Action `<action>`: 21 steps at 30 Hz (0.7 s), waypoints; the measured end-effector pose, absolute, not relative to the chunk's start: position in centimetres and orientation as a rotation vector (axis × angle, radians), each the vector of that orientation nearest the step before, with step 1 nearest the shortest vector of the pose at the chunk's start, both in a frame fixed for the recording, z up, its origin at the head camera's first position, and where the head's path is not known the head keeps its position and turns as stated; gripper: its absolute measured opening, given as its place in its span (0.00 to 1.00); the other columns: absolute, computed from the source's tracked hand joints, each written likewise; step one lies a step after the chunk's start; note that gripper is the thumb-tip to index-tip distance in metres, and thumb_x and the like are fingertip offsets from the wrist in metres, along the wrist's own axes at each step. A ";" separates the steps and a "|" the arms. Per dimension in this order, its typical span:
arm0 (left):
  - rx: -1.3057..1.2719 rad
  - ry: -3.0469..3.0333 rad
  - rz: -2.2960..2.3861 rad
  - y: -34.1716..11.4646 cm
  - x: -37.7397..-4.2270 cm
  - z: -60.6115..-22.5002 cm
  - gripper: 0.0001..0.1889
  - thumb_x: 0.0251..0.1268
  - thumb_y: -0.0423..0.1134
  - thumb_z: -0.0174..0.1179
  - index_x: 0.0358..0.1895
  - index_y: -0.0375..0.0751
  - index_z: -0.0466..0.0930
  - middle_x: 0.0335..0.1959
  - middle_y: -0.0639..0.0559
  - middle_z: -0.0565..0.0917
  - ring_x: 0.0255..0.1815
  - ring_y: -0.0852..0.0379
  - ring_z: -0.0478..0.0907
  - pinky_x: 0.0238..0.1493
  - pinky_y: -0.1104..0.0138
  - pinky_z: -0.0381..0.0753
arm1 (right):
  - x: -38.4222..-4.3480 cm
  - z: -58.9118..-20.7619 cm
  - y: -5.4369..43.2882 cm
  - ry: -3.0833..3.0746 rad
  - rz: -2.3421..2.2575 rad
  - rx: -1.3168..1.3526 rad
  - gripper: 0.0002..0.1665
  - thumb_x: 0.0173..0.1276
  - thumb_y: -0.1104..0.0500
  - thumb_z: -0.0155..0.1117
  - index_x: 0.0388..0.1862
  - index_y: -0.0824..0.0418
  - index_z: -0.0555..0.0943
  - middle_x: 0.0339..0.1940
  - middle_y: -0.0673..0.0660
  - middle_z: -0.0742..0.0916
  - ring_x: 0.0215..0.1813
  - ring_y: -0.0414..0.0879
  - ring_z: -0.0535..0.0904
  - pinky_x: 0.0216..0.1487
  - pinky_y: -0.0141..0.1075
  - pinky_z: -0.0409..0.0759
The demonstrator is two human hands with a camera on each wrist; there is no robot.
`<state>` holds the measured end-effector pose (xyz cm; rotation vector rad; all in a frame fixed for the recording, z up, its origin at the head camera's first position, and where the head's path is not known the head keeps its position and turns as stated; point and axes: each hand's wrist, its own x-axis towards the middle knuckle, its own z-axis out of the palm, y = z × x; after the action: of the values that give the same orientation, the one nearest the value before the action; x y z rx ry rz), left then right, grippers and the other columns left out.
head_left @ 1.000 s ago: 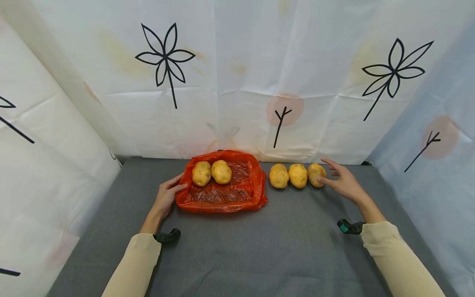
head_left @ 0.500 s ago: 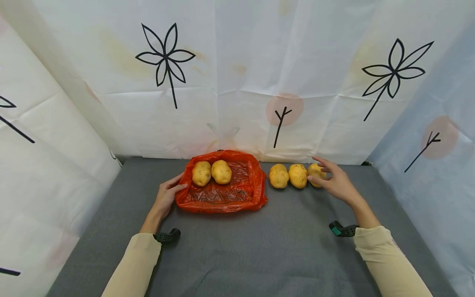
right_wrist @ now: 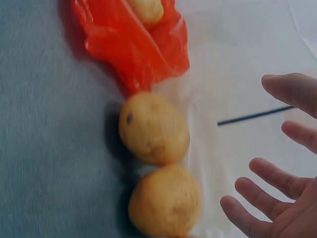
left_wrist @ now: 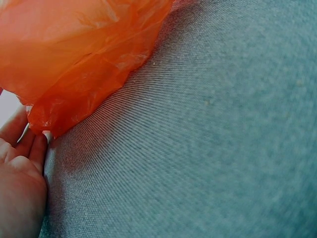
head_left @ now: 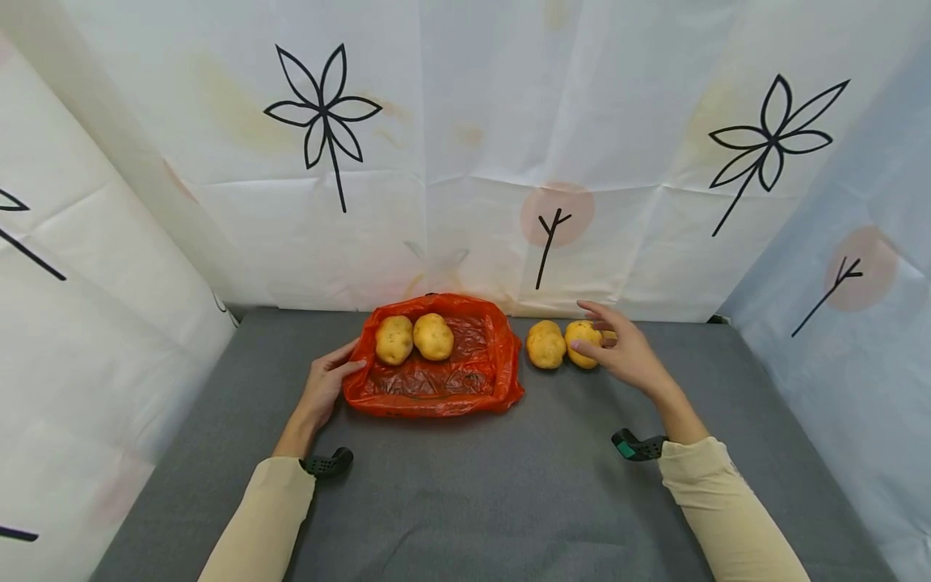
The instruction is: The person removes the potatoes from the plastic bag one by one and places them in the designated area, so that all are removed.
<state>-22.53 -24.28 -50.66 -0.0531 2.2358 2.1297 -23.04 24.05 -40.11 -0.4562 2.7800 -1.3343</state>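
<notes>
My left hand (head_left: 325, 388) is at the left side of a red plastic bag (head_left: 507, 364), its thumb and fingers gripping the edge. In the left wrist view, the fingers (left_wrist: 35, 151) meet a corner of the bag. Two yellow potatoes (head_left: 394, 340) lie inside it, side by side. Over a row of potatoes right of the bag, my right hand (head_left: 627, 353) hovers with spread fingers and holds nothing. The row's first potato (head_left: 545, 344) is in full view; the middle potato (head_left: 580, 333) is partly covered, and the last potato (head_left: 612, 335) is mostly hidden behind the hand.
A grey cloth (head_left: 465, 493) covers the table. White sheeting (head_left: 465, 145) printed with plant drawings rises behind it, with more on both sides. A black wrist device (head_left: 640, 445) sits at each cuff.
My right hand has moved left along the row, from the last potato toward the middle one, staying spread. The left hand, the bag and the potatoes have kept their places.
</notes>
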 end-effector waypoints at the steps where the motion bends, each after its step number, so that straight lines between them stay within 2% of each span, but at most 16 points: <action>1: -0.051 2.236 2.130 -24.3 -22.5 -50.6 0.29 0.76 0.37 0.59 0.76 0.42 0.66 0.77 0.45 0.66 0.76 0.50 0.62 0.58 0.78 0.73 | -23.1 -40.1 23.7 2.778 -1.342 -0.466 0.41 0.73 0.53 0.67 0.80 0.57 0.62 0.72 0.71 0.70 0.72 0.70 0.65 0.67 0.65 0.66; 12: -0.063 2.245 2.117 -24.3 -22.5 -50.6 0.29 0.76 0.38 0.60 0.76 0.42 0.66 0.77 0.46 0.66 0.76 0.50 0.62 0.57 0.79 0.73 | -23.4 -40.1 20.9 2.691 -1.482 -0.533 0.41 0.71 0.57 0.70 0.78 0.59 0.65 0.69 0.69 0.74 0.70 0.68 0.68 0.68 0.62 0.68; 21: -0.050 2.226 2.138 -24.2 -22.4 -50.5 0.29 0.76 0.37 0.59 0.77 0.42 0.66 0.77 0.45 0.65 0.76 0.48 0.61 0.56 0.79 0.74 | -23.8 -40.3 18.6 2.625 -1.584 -0.595 0.38 0.70 0.55 0.71 0.76 0.56 0.69 0.69 0.65 0.76 0.69 0.65 0.71 0.68 0.61 0.68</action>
<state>-22.40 -24.18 -50.54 -0.0501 2.2259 2.1382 -23.76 18.58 -40.25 -0.5947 2.6253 -1.5842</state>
